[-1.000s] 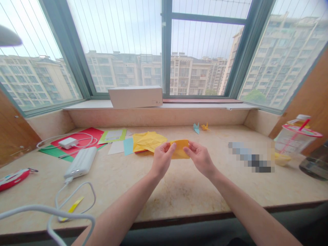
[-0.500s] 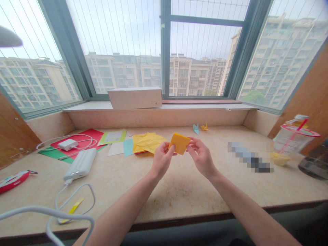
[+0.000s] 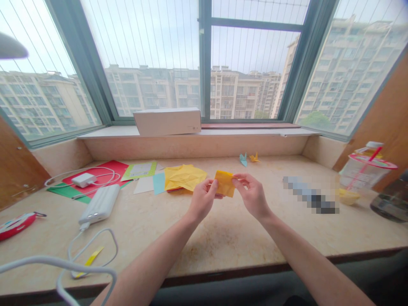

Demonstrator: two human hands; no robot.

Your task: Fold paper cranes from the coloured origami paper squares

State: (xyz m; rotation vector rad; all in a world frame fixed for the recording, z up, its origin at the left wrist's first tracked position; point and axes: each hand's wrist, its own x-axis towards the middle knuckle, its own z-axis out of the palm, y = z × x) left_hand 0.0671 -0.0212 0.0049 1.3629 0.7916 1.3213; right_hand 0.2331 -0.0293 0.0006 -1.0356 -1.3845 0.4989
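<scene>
A small folded piece of yellow paper [image 3: 225, 185] is held up above the counter between my two hands. My left hand [image 3: 204, 196] pinches its left side, thumb in front and fingers behind. At its upper right edge, my right hand [image 3: 250, 190] has thumb and fingertips closed on the paper. Just beyond my left hand lies a larger creased yellow sheet [image 3: 183, 176] on top of other papers. Two folded paper cranes stand near the back wall, a light blue crane [image 3: 243, 159] and an orange-yellow crane [image 3: 254, 157].
On the left are a white power bank [image 3: 101, 206], a charger [image 3: 84, 180], looping cables, red paper [image 3: 110, 170] and a red-and-white object [image 3: 17, 225]. At right stand a plastic cup with a straw [image 3: 363, 170] and a dark container [image 3: 390, 204]. A white box [image 3: 167, 122] rests on the sill.
The folded paper has turned to sit more upright and dropped slightly. My right hand has shifted its fingers from the paper's right corner to its upper right edge.
</scene>
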